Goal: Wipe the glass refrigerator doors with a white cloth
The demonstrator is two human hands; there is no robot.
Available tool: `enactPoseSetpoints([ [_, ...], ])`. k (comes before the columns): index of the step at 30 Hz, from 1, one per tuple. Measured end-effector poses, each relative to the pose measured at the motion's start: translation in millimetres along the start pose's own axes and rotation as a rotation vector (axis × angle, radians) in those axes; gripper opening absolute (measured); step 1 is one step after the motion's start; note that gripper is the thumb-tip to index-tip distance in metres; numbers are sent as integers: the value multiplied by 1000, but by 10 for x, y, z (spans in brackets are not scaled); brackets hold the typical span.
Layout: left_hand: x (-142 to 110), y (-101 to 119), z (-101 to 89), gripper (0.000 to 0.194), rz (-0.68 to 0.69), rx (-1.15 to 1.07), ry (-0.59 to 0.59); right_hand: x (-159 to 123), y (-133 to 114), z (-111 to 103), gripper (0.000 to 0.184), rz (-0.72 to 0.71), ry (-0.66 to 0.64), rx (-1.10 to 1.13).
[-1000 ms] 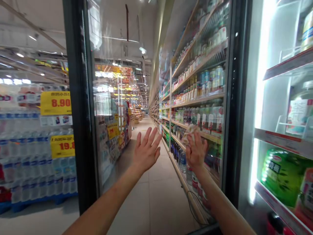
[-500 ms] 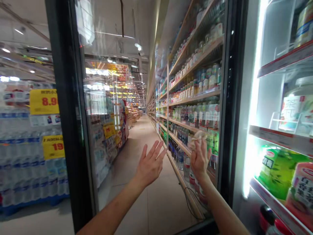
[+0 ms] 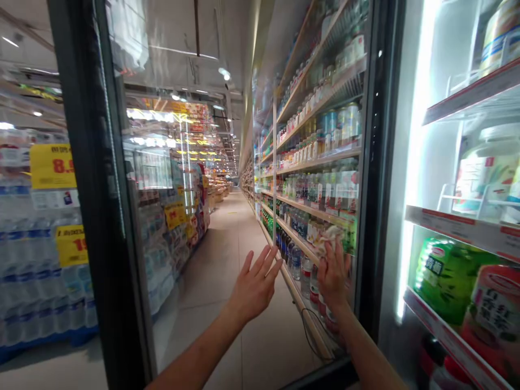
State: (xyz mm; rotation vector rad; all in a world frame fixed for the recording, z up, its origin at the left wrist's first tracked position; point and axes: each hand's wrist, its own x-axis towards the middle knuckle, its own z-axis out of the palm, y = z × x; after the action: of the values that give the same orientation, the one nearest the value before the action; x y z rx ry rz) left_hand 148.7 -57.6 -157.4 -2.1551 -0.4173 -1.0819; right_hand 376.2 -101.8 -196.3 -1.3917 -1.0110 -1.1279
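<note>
Glass (image 3: 190, 336) in a black door frame (image 3: 81, 179) stands before us, showing stocked shelves (image 3: 320, 154) and a pale tiled floor (image 3: 219, 260). We record our left hand (image 3: 254, 287) with fingers spread, palm toward the glass; contact we cannot confirm. Our right hand (image 3: 333, 279) has a whitish cloth (image 3: 331, 234) at its fingertips, near the right side of the glass; how tightly it is held we cannot tell. Stacked water bottles (image 3: 40, 276) stand to our left, a brightly lit cooler (image 3: 463, 227) to our right.

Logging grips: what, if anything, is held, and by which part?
The right hand holds a crumpled cloth, fingers over its lower part; the left hand, nothing visible.
</note>
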Motion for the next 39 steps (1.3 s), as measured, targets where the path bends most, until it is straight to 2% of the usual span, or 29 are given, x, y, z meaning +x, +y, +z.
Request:
enactPoseSetpoints([
  [2, 0, -5, 8, 46, 4, -1, -2, 21, 128, -4, 47, 131, 28, -25],
  [4, 4, -8, 14, 46, -1, 3, 3, 2, 155, -1, 47, 155, 35, -26],
  [8, 4, -2, 27, 45, 2, 30, 14, -152, 25, 1, 48, -41, -15, 28],
  [11, -2, 1, 37, 45, 8, 43, 14, -233, 62, -14, 48, -135, -60, 48],
  [13, -7, -1, 42, 45, 8, 40, 17, -228, 198, -22, 47, -46, -35, 15],
  [17, -8, -3, 48, 46, 4, 27, 20, -176, 422, -17, 48, 247, 56, -38],
  [19, -6, 2, 51, 46, 1, 20, 16, -206, 358, -13, 49, 238, 55, -28],
  [24, -2, 21, 55, 45, -17, 16, 25, -479, -170, -23, 53, -107, -60, 44],
  [26, -8, 19, 53, 45, -13, 18, 23, -549, -280, -27, 54, -193, -104, 65],
  [28, -21, 10, 48, 45, 1, 16, 16, -548, -238, -27, 52, -159, -104, 53],
  [32, -49, -9, 38, 44, 26, 12, 15, -447, 29, -18, 47, 182, 6, -3],
  [33, -53, -10, 38, 45, 26, 15, 16, -440, 56, -17, 47, 231, 21, -6],
  [35, -57, -10, 41, 45, 23, 20, 25, -477, 18, -16, 48, 211, 17, 11],
  [39, -58, -6, 52, 45, 18, 17, 29, -621, -179, -22, 49, -45, -84, 62],
])
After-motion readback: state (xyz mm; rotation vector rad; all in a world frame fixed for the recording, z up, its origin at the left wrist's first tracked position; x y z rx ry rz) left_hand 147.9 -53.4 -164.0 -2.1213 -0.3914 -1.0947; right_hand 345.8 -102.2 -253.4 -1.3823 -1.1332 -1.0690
